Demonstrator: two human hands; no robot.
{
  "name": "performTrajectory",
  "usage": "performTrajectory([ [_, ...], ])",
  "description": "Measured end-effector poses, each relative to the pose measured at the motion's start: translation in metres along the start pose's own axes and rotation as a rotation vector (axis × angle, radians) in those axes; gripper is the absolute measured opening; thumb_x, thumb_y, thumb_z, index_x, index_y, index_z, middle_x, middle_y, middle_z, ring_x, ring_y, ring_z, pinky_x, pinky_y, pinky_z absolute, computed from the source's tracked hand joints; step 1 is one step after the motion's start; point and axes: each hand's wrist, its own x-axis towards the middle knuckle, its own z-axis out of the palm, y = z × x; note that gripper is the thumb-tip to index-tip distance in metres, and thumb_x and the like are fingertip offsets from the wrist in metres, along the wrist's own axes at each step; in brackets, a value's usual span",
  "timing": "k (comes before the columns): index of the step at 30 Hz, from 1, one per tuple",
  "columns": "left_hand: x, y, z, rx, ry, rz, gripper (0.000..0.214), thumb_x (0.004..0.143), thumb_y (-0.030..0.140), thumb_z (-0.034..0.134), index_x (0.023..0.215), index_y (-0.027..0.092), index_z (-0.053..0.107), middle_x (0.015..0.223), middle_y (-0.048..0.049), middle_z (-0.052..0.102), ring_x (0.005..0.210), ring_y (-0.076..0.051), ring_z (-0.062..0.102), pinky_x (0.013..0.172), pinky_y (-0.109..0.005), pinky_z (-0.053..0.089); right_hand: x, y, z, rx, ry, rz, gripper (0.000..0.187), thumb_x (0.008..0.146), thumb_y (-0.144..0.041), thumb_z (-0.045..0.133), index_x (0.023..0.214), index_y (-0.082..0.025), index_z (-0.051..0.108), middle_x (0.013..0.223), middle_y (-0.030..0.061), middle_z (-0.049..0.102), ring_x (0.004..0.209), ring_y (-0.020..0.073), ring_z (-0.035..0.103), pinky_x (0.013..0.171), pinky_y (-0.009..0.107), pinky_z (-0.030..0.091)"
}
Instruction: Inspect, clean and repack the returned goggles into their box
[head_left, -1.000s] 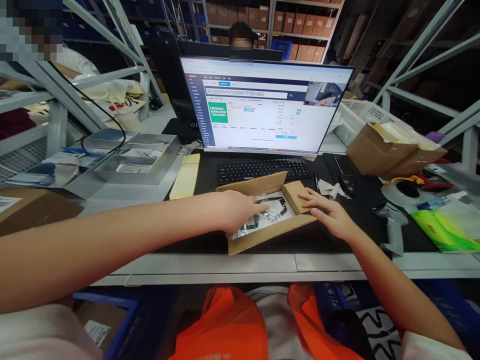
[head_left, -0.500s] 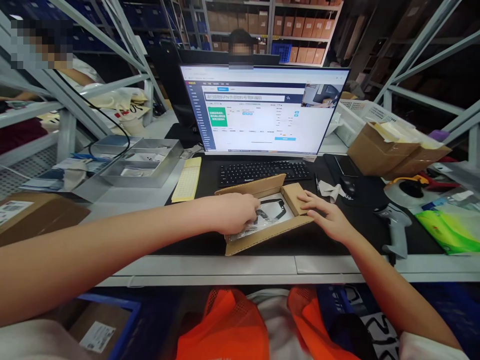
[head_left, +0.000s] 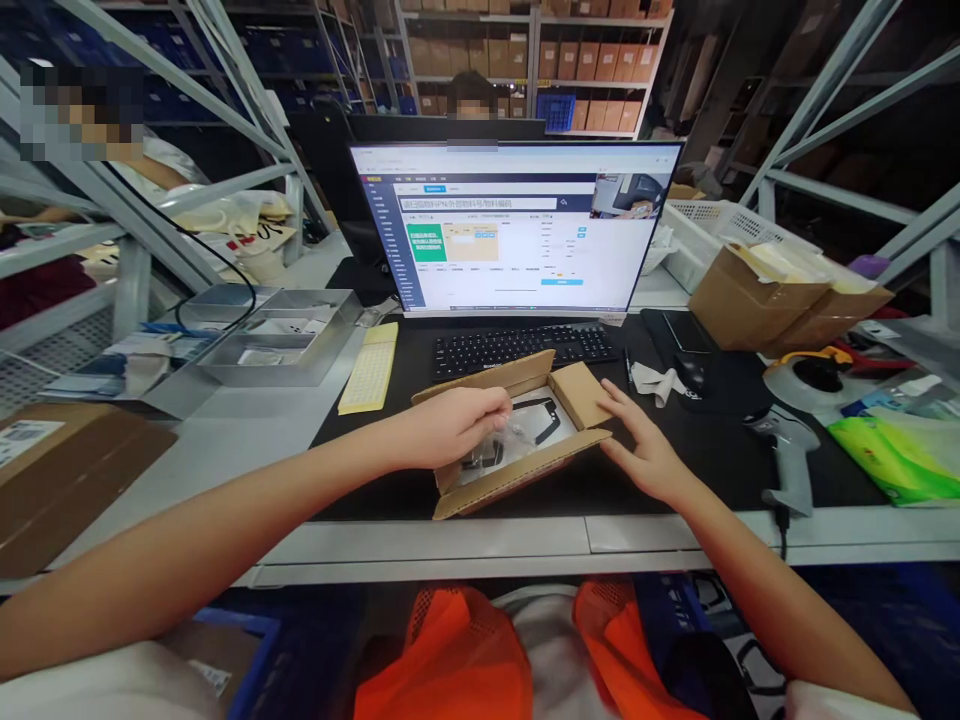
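An open cardboard box [head_left: 517, 474] sits at a slant on the black desk mat, its long flaps raised. Inside lie a white sheet or card with a dark outline [head_left: 553, 426] and, at the right end, a small brown carton [head_left: 580, 394]. My left hand [head_left: 469, 425] reaches into the box from the left, fingers pinched on a crinkled clear plastic bag [head_left: 512, 440]. What the bag contains is hard to make out. At the box's right end is my right hand [head_left: 643, 445], fingers spread, fingertips at or against the carton and the flap corner.
Behind the box stand a keyboard [head_left: 517, 350] and a lit monitor [head_left: 510, 250]. A yellow pad [head_left: 368, 368] and grey tray [head_left: 281, 335] lie left. To the right are a mouse [head_left: 690, 373], scanner [head_left: 787, 460], tape roll [head_left: 814, 378] and cardboard bins [head_left: 757, 300]. Other people are beyond.
My left hand has lifted slightly, its fingers now pinching the clear bag's top. My right hand's fingers have slid back from the top of the small carton towards its edge.
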Motion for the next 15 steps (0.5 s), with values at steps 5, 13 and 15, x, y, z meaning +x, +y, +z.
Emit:
performTrajectory([
  [5,-0.002,-0.018,0.019,-0.115,0.269,0.047,0.025,0.102,0.035,0.04,0.09,0.019,0.055,0.08,-0.0006,0.06,0.069,-0.014,0.054,0.066,-0.026,0.044,-0.007,0.027,0.02,0.106,-0.101,0.117,0.107,0.086,-0.051,0.072,0.163,-0.034,-0.001,0.169,0.0133,0.013,0.152,0.0314,0.028,0.12,0.059,0.031],
  [13,-0.002,-0.028,0.02,0.002,0.636,0.258,0.032,0.104,0.036,0.038,0.079,0.02,0.049,0.071,-0.0012,0.055,0.063,-0.014,0.05,0.06,-0.027,0.042,0.036,0.049,0.035,0.354,-0.33,0.167,0.138,0.063,-0.07,0.082,0.163,-0.028,-0.003,0.169,0.0196,0.009,0.156,0.0294,0.01,0.124,0.058,0.01],
  [15,-0.006,-0.024,0.019,0.01,0.712,0.345,0.032,0.104,0.038,0.038,0.08,0.021,0.049,0.069,-0.0012,0.054,0.062,-0.014,0.051,0.058,-0.029,0.042,0.037,0.05,0.043,0.444,-0.377,0.184,0.143,0.059,-0.072,0.083,0.163,-0.026,-0.003,0.168,0.021,0.008,0.156,0.0299,0.008,0.123,0.058,0.01],
])
